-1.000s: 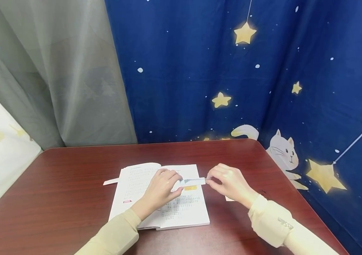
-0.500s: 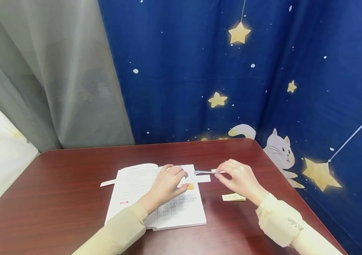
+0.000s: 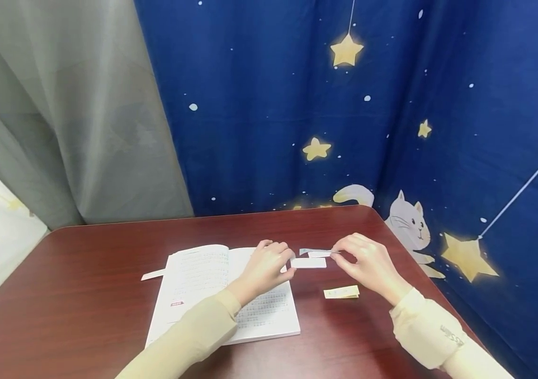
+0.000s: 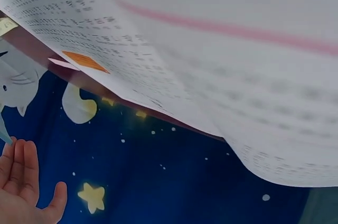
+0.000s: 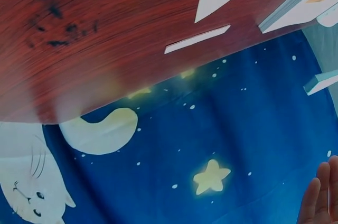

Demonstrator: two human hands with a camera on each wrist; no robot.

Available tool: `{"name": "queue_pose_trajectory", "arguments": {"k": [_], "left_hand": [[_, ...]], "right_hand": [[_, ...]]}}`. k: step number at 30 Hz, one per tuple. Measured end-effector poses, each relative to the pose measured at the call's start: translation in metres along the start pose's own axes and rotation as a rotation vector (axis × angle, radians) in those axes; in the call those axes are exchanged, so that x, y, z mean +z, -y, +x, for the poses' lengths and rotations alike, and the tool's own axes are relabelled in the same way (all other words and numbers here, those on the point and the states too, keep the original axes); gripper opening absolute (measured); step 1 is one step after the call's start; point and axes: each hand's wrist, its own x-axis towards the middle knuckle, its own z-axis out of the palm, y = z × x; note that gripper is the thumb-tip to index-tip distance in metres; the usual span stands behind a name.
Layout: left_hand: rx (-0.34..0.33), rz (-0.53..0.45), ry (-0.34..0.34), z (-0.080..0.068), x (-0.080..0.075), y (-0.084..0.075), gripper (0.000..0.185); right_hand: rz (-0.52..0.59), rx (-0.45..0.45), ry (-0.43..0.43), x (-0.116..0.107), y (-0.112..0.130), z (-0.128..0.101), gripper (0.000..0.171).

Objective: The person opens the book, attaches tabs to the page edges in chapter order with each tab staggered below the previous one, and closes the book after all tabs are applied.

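In the head view, my left hand is over the right page of an open book. It holds a white paper strip that juts out past the page edge. My right hand pinches one end of a thin bluish strip; the other end points toward my left hand. Only fingers of my left hand show in the left wrist view, beside a light-blue tip. The right wrist view catches my right hand at its lower edge.
On the red-brown table, a yellow folded slip lies right of the book. Behind the held strips lies another white strip. A pale tab sticks out of the book's left side. Curtains stand behind the table.
Both hands have moved right, carrying the strips off the page. The bluish and white strips now stand apart, where they overlapped earlier. The yellow slip has come into full sight.
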Motion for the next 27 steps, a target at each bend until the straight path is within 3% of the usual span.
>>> {"name": "queue_pose_trajectory", "arguments": {"k": [14,27], "left_hand": [[-0.028,0.036,0.127,0.028,0.036,-0.016,0.014],[-0.052,0.103,0.21,0.041,0.067,-0.029,0.015]], "right_hand": [[-0.027,0.026,-0.025,-0.015,-0.011,-0.007,0.013],[-0.068,0.037,-0.006,-0.017,-0.017,-0.015,0.019]]}}
